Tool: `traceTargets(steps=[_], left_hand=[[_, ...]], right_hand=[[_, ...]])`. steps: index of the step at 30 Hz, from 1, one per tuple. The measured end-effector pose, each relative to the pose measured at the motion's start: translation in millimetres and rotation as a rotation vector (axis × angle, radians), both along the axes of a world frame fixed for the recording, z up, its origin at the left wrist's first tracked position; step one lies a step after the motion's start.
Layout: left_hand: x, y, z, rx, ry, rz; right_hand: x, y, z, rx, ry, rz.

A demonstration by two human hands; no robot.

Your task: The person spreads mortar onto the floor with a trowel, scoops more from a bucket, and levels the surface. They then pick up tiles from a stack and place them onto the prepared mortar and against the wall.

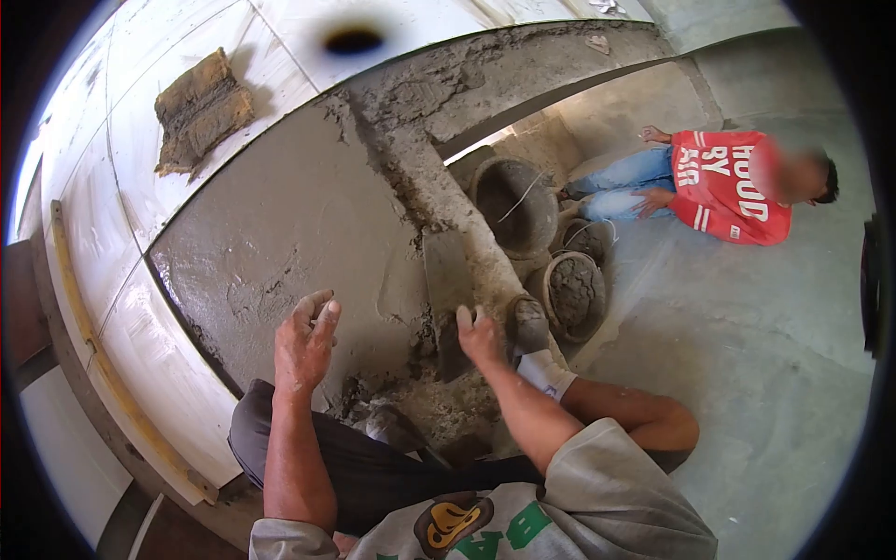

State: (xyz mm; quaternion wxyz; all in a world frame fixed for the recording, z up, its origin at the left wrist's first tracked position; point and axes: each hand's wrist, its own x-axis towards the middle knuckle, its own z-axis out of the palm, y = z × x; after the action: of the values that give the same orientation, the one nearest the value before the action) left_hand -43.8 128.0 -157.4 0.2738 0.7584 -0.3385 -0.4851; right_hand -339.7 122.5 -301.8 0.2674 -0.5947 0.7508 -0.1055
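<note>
My right hand (481, 336) is closed around a plastering trowel (447, 271). Its long rectangular blade is smeared with grey mortar and lies along the right edge of the wet mortar bed (289, 224). My left hand (306, 341) is raised over the near part of that bed. Its fingers are loosely bent with the thumb apart, and nothing shows in them. The mortar looks smooth over most of its surface and is rough and crumbly along the right side and near my knees.
White tiles (187, 252) border the bed on the left, bearing a dirty sponge-like slab (203, 112) and a yellow wooden strip (112, 359). Beyond the ledge on the right are a large bucket (515, 207) and a mortar-filled bucket (574, 297). A person in red (728, 187) sits farther off.
</note>
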Motion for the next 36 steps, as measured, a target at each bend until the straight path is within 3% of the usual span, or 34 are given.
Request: traceTargets(steps=[2, 5, 7, 10, 12, 14, 16, 19, 25, 28, 34, 36], left_hand=[[5.1, 3.6, -5.7, 0.003, -0.007, 0.028], [2.3, 3.7, -5.4, 0.005, -0.004, 0.024], [2.2, -2.3, -3.7, 0.006, -0.014, 0.007], [0.6, -5.6, -2.6, -0.024, -0.007, 0.021], [-0.5, -6.5, 2.9, -0.035, 0.018, 0.028], [-0.1, -4.0, 4.1, -0.034, 0.024, 0.032], [2.4, -0.7, 3.8, -0.044, 0.027, 0.041], [8.4, 5.2, 2.4, -0.040, 0.021, 0.077], [9.8, 6.7, 0.0, -0.058, 0.003, 0.084], [10.6, 3.8, 4.1, -0.043, 0.015, 0.121], [6.0, 5.4, 6.1, -0.067, -0.004, 0.097], [6.2, 4.1, 10.3, -0.013, 0.005, 0.108]], right_hand=[[4.1, 39.6, -20.7, -0.014, -0.094, 0.040], [10.5, 74.7, 12.1, 0.052, -0.063, 0.083], [10.8, 86.1, 24.6, 0.281, -0.048, 0.228], [13.5, 77.3, 48.3, 0.260, -0.080, 0.417], [21.5, 52.0, 53.7, 0.214, -0.042, 0.246], [13.4, 19.0, 21.1, -0.037, 0.101, 0.434], [10.1, -15.7, -17.5, -0.143, 0.000, 0.237], [50.0, -26.4, -1.6, 0.071, -0.081, 0.147], [62.1, 67.4, 33.3, 0.352, -0.027, 0.686], [46.3, 84.3, 38.4, 0.341, -0.009, 0.882], [46.9, 45.2, 23.7, 0.113, 0.172, 0.961], [46.0, 14.3, 23.2, 0.074, 0.101, 0.804]])
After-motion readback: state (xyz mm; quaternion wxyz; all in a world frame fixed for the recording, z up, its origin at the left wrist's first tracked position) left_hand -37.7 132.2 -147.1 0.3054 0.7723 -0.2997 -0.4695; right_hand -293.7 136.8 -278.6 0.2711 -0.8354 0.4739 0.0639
